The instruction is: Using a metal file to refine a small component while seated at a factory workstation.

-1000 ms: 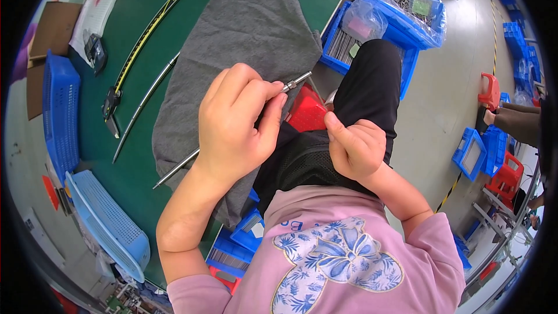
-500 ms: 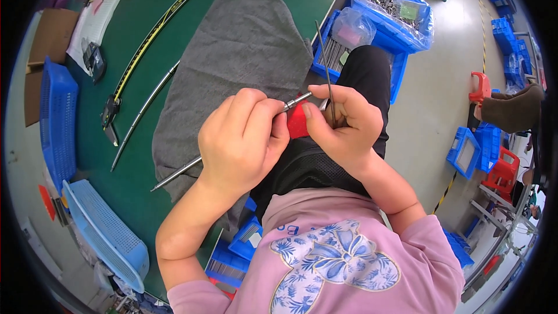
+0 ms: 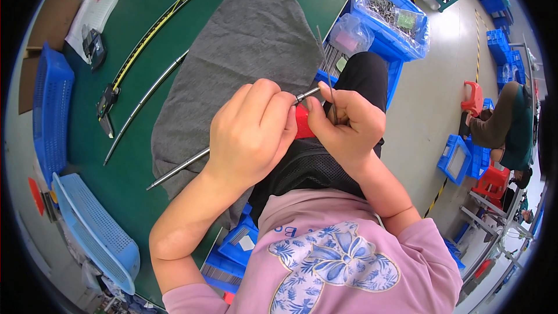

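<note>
A slim silver metal rod [image 3: 177, 168] runs slantwise through my left hand [image 3: 250, 128], whose fingers are wrapped round it. Its stepped upper end [image 3: 307, 94] sticks out toward my right hand [image 3: 350, 117] and meets the thumb and forefinger there. That same right hand also grips a thin dark rod [image 3: 325, 61], which points up and away; its lower end is hidden in the curled fingers. Just below the hands shows a red object [image 3: 303, 123], partly covered. A grey cloth [image 3: 238, 40] lies beyond and left of my hands on the green table [image 3: 131, 139].
On the table lie a second metal rod [image 3: 142, 102] and a digital caliper [image 3: 107, 102]. Blue baskets [image 3: 99, 227] line the left edge. Blue bins [image 3: 395, 49] with small metal parts stand beyond my knee. At far right a person [image 3: 514, 119] is near red stools [image 3: 492, 180].
The view has shifted slightly. Both hands keep nearly the same grip on the rods. At far right, more of the other person has come into view.
</note>
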Demonstrator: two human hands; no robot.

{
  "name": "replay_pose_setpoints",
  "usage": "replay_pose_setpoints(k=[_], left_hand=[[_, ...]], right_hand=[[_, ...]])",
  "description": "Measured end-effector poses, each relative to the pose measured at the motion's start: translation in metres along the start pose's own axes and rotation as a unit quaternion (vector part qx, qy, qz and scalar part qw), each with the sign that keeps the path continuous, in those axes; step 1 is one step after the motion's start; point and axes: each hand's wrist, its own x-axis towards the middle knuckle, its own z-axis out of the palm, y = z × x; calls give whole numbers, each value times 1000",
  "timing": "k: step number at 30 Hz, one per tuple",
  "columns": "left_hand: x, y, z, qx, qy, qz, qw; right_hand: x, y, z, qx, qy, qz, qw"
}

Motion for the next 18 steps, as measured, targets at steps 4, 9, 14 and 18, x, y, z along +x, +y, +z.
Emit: replay_pose_setpoints(k=[4,9,14,18], left_hand=[[0,0,0,3,-4,-2,1000],[0,1,-1,-2,-6,-6,1000],[1,0,-1,-5,-11,-11,1000],[0,0,-1,-5,-4,-4,1000]], right_hand=[[1,1,4,-31,24,5,999],[0,3,5,-36,37,-1,999],[1,0,3,-10,16,10,1000],[1,3,3,-2,14,-3,1000]])
